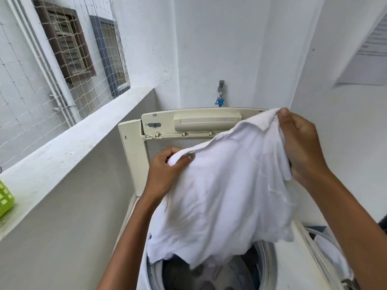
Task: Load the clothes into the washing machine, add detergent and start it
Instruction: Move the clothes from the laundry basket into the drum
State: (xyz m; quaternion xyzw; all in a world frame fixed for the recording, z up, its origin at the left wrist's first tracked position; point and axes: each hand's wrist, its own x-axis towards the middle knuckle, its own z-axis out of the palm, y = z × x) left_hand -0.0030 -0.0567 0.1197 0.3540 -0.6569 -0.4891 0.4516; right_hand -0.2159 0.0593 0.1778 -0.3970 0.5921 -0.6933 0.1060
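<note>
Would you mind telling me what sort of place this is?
Probably a home laundry balcony or utility area: a top-loading washing machine with its lid up, a wall tap behind it, and a netted opening above a low ledge.

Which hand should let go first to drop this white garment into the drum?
Probably the right hand: it pinches the white garment at its highest point, off to the side. The left hand grips lower, nearer above the open drum, and could guide the cloth down.
</note>
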